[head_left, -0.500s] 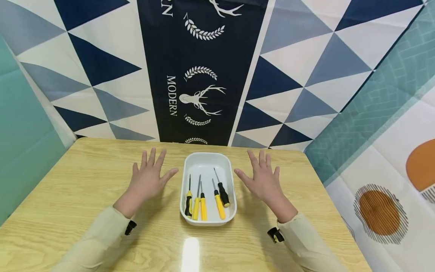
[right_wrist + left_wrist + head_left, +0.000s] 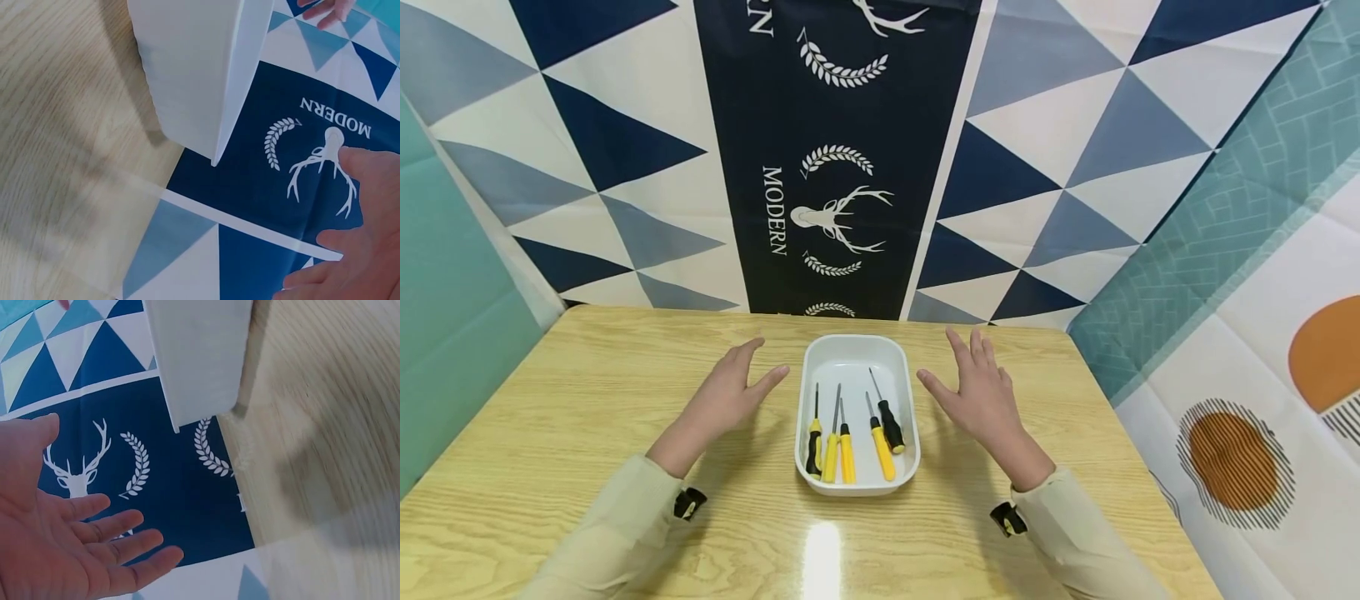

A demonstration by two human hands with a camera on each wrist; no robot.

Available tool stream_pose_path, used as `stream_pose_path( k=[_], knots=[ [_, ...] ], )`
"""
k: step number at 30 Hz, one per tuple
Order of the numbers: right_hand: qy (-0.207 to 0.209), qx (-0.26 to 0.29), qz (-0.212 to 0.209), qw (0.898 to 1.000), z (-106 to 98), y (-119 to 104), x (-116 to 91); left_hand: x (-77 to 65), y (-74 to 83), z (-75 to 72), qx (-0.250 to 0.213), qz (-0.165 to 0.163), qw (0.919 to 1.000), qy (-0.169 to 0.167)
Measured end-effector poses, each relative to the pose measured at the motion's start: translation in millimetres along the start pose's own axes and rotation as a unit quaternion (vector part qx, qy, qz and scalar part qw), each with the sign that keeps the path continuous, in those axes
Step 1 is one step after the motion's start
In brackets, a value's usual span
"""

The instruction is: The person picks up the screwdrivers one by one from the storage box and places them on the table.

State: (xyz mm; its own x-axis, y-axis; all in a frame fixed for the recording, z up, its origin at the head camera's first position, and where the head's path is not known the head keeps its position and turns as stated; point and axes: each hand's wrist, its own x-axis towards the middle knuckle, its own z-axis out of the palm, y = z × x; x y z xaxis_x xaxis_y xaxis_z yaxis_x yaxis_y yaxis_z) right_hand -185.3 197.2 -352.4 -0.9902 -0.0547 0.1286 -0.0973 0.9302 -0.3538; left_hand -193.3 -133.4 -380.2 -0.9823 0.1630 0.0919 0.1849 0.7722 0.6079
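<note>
A white rectangular tray lies between the two hands in the head view. Several screwdrivers are in it, tips toward the far side: a black-and-yellow one at the left, a yellow one beside it, two yellow ones with black collars and a black one at the right. My left hand hovers left of the tray, holding nothing, thumb apart from the fingers. On the other side my right hand hovers, also holding nothing, fingers spread. Both wrist views show the tray's outer wall, apart from the hands.
The tray stands on a light wooden table. Behind the table hangs a patterned cloth with triangles and deer heads. More cloth covers the left side and the right side. Dark bands sit at the wrists.
The left hand has turned, and its spread fingers now look closer together. The right hand's fingers are slightly more bent. The tray and screwdrivers keep their arrangement; the head view has shifted slightly.
</note>
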Motion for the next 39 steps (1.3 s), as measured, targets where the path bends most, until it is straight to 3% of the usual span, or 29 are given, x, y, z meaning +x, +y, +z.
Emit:
stream_pose_path(
  k=[8,17,24,34,39],
  knots=[
    [0.029,0.012,-0.004,0.999,1,0,-1,3.9,-0.5,1.6,-0.078,-0.032,0.9962,-0.021],
    [0.056,0.029,-0.018,0.998,3,2,-4,6.7,-5.0,8.2,-0.156,-0.089,0.9822,-0.055],
    [0.057,0.047,-0.015,0.997,4,4,-6,6.6,-6.8,17.8,-0.261,-0.11,0.9554,-0.084],
    [0.047,0.082,-0.002,0.995,8,8,-6,3.9,-13.8,26.0,-0.367,-0.126,0.914,-0.117],
    [0.057,0.104,-0.008,0.993,12,11,-6,3.6,-17.3,30.7,-0.387,-0.139,0.9033,-0.123]
  ],
)
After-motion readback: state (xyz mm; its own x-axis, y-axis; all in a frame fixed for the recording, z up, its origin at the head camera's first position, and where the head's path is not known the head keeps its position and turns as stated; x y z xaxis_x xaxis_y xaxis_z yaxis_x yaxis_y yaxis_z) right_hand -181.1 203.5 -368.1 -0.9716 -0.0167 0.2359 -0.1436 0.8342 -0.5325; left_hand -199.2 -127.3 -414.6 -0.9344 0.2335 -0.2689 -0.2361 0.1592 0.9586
